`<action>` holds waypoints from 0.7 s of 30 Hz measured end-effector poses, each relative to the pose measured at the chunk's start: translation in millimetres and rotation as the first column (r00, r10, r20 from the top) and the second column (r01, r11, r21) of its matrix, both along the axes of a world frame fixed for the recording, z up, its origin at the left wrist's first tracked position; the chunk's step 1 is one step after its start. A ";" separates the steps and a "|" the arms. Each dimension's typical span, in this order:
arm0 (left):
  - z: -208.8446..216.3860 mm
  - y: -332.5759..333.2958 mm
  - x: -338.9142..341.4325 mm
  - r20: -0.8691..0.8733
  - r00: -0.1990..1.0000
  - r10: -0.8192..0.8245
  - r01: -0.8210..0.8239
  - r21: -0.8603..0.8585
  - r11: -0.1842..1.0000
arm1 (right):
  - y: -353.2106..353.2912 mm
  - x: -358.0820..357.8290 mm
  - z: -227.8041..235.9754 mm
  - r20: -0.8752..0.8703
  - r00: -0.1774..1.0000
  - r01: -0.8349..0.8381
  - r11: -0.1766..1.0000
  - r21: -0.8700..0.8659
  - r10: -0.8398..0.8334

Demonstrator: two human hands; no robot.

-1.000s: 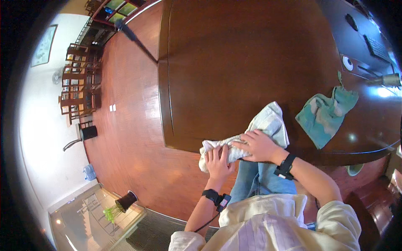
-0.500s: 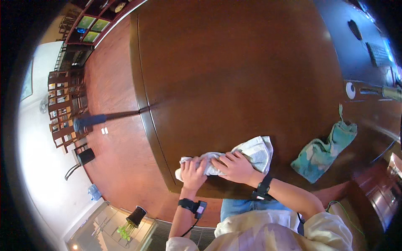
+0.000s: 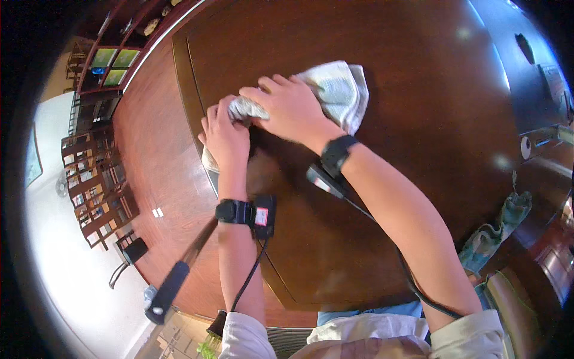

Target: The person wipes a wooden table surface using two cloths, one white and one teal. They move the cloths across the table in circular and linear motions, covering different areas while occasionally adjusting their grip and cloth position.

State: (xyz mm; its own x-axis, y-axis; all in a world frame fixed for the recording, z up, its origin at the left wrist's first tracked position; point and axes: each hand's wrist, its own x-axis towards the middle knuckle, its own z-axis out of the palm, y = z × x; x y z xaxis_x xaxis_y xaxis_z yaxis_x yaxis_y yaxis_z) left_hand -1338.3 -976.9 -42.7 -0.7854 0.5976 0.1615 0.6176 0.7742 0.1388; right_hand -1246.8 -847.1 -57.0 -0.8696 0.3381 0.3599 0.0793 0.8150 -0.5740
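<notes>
A white cloth point(image 3: 338, 90) is bunched between my two hands over the left part of the dark brown table point(image 3: 382, 197). My left hand point(image 3: 227, 140) has its fingers curled round one end, and a bit of cloth hangs below it. My right hand point(image 3: 287, 110) grips the bunched middle, while a loose, spread end fans out beyond its fingers. Black bands with small devices and cables are on both wrists. The cloth's underside is hidden by my hands, so I cannot tell how far it touches the tabletop.
A green and white patterned pouch point(image 3: 496, 230) lies at the table's right edge. A dark-handled pole point(image 3: 170, 292) stands out past the left edge, beside my left forearm. Wooden chairs point(image 3: 89, 185) line the white wall. A keyboard point(image 3: 553, 84) sits at the far right.
Both hands have moved forward and left with the cloth, away from the near edge. More of my forearms reach over the table. The pouch and pole appear shifted in view.
</notes>
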 end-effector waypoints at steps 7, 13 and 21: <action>-14.0 4.1 -14.5 -0.055 0.996 0.072 -0.070 0.033 0.997 | 8.0 -29.9 -6.9 0.044 0.998 0.044 0.997 -0.059 -0.042; -8.2 -46.7 49.8 -0.033 0.998 0.055 -0.056 -0.024 0.998 | -29.1 22.3 5.2 0.225 0.970 -0.060 0.987 -0.150 0.093; -1.6 -158.4 180.0 0.127 0.991 -0.030 0.035 -0.031 0.999 | -136.2 160.9 11.6 0.348 0.928 -0.071 0.979 -0.190 0.134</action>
State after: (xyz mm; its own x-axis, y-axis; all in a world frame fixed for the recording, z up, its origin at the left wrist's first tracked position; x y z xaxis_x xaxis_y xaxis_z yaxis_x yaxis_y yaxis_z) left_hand -1158.3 -1135.3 -44.4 -0.7783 0.6265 0.0421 0.6217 0.7594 0.1919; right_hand -1085.9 -983.4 -45.4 -0.9625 0.2689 -0.0362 0.2262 0.7217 -0.6542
